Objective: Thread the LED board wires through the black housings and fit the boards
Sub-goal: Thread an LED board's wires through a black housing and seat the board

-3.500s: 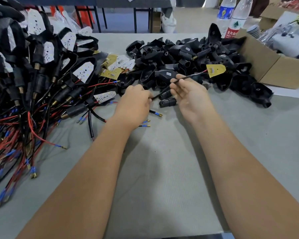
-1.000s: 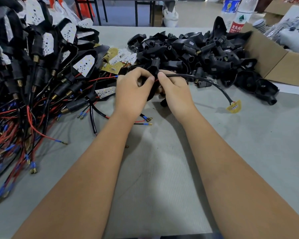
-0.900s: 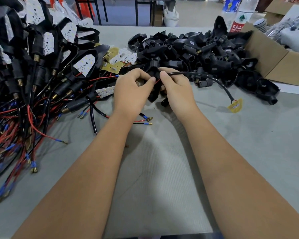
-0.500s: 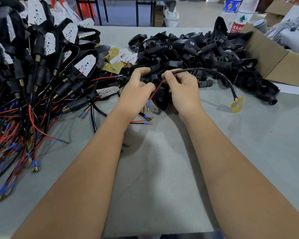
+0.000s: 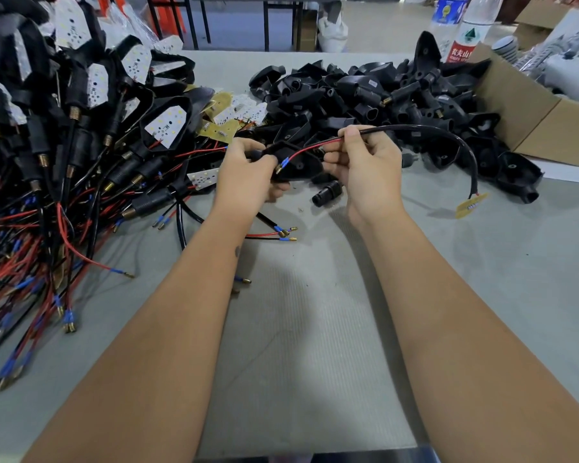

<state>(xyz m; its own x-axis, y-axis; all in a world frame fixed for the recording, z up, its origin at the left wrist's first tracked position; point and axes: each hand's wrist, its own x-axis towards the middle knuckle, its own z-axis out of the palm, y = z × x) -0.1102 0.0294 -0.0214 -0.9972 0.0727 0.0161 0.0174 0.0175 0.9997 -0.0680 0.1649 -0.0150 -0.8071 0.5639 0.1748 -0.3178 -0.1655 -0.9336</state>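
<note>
Our left hand (image 5: 248,177) has its fingers curled around one end of a black housing (image 5: 298,163), while our right hand (image 5: 368,165) pinches the sleeved wire (image 5: 425,130) between thumb and fingers just beside the housing's other end. From that pinch a red wire (image 5: 310,150) with a blue tip runs across the housing's open face toward our left fingers, and the sleeved wire arcs away to the right and down to a small yellow LED board (image 5: 470,205) near the tabletop (image 5: 315,329). A pile of empty housings (image 5: 365,91) lies just beyond our fingers, and finished units (image 5: 81,135) with red and black leads are heaped to the left of them.
</note>
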